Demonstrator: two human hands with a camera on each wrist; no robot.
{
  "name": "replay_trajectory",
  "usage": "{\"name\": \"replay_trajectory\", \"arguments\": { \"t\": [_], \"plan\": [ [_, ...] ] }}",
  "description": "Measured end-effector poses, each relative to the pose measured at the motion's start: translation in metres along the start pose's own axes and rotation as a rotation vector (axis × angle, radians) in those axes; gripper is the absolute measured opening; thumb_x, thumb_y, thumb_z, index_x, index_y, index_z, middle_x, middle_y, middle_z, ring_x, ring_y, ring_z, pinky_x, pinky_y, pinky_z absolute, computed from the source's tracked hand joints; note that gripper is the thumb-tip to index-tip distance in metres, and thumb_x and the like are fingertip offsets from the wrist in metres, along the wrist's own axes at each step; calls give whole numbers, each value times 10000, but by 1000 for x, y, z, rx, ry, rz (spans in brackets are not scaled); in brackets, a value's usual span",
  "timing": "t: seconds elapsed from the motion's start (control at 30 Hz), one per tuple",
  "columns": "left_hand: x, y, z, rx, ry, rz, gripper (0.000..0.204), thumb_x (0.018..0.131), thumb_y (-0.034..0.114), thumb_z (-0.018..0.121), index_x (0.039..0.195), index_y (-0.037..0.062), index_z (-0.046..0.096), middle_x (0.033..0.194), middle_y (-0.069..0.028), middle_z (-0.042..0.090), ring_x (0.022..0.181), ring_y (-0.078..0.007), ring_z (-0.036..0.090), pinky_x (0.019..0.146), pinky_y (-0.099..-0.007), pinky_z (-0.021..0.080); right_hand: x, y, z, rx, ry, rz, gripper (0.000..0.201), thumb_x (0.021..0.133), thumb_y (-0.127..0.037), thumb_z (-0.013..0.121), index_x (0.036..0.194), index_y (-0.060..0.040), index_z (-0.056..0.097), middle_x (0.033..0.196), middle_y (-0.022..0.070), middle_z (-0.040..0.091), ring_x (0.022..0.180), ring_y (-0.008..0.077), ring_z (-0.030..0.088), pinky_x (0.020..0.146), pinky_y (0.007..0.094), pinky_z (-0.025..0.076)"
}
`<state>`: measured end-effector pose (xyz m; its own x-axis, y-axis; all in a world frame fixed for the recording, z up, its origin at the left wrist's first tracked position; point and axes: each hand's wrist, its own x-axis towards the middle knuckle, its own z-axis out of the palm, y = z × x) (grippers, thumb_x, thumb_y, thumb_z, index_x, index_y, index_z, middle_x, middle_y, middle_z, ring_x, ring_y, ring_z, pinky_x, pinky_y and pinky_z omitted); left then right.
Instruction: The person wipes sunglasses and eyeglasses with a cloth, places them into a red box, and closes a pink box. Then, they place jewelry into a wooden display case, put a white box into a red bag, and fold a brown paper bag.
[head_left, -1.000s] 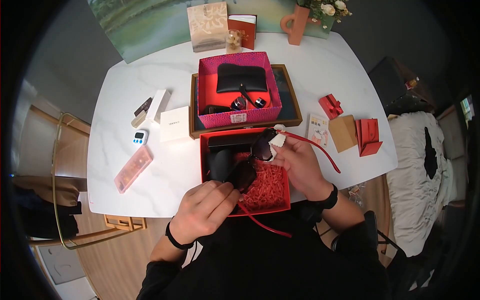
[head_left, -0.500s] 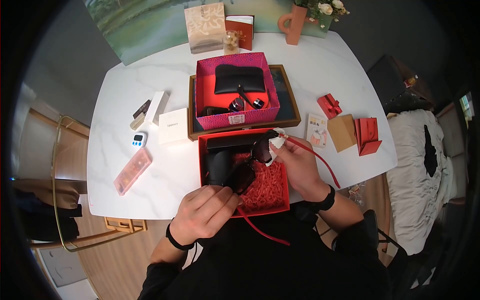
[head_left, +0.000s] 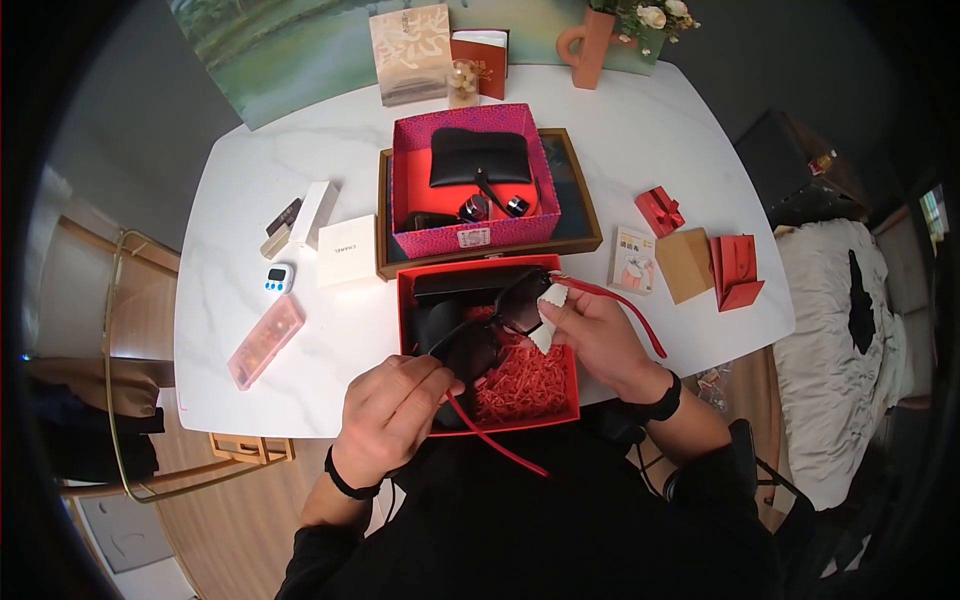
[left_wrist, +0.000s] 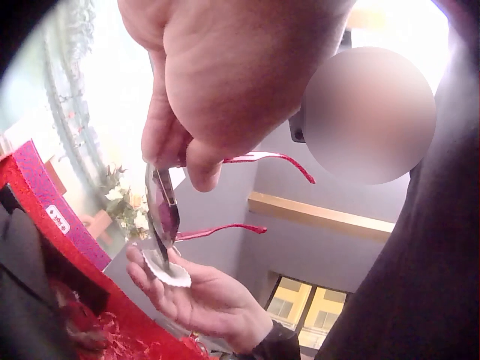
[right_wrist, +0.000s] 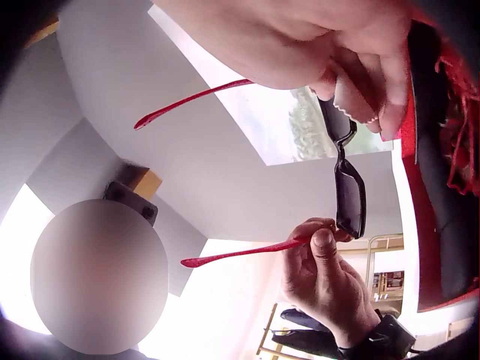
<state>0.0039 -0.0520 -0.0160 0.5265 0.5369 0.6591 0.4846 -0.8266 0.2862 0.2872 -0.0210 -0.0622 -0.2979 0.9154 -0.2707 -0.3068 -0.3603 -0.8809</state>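
Over box (head_left: 573,395), sunglasses (head_left: 520,302) slant (temples (head_left: 500,449) bodyward); left hand (head_left: 392,412) pinches frame (right_wrist: 340,152), right hand (head_left: 607,338) cloth (head_left: 545,332).

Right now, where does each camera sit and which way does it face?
Head: head-worn, forward-down at sunglasses; left hand, right hand, forearms show.
Left wrist: wrist-worn, across to cloth; both hands, blurred head show.
Right wrist: wrist-worn, across to left hand; both hands, blurred head show.
Wrist views share sunglasses and both hands, from opposite sides.
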Motion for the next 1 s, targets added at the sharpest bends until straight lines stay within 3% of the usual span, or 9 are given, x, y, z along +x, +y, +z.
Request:
{"name": "replay_trajectory", "arguments": {
  "t": [0.3,0.37,0.47,0.7,0.77,0.83,1.0],
  "plan": [
    [0,0,2,-18,13,-27,270,781,-56,855,1010,-45,713,985,-140,692,760,-271,699,634,-359,571,1,10,-11,74,11,-49,244,1119,-105,633,1335,7,649,1191,79,740,1073,154,734,932,317,608],
    [1,0,3,-23,17,-36,272,783,-51,857,1013,-45,712,988,-139,693,765,-273,701,641,-360,572,6,21,-17,-67,77,-228,278,1093,-113,685,1352,-11,670,1138,73,757,1017,117,712,898,285,587],
    [1,1,1,-26,43,-66,272,786,-51,854,1018,-43,712,993,-137,693,778,-279,706,654,-363,575,3,20,-17,-55,216,-182,227,1079,-127,712,1274,-9,722,1100,30,752,961,86,679,903,269,548],
    [1,2,1,-47,29,-82,297,740,-59,864,1006,-36,734,957,-146,714,777,-293,717,659,-368,569,0,5,-17,-201,196,-215,175,1066,-144,735,1166,-9,783,974,-1,737,870,56,623,798,249,519],
    [1,1,1,-47,29,-78,294,742,-59,860,1006,-34,734,969,-145,713,779,-291,716,661,-367,570,-1,0,-19,-169,129,-136,160,1062,-142,737,1121,-5,796,940,2,741,842,51,631,742,246,507],
    [1,0,-1,-50,-31,-23,305,728,-42,827,1015,-45,725,1004,-137,696,802,-287,717,683,-375,611,-1,-1,-16,-189,118,-140,157,1056,-132,739,1102,7,793,942,8,745,833,55,641,739,247,512],
    [-2,0,1,-45,-39,-15,297,723,-33,824,1007,-33,739,1008,-134,704,808,-281,716,674,-370,594,3,3,-7,-183,137,-130,147,1036,-86,741,1093,44,780,957,22,751,837,69,669,738,249,532]
  ]
}}
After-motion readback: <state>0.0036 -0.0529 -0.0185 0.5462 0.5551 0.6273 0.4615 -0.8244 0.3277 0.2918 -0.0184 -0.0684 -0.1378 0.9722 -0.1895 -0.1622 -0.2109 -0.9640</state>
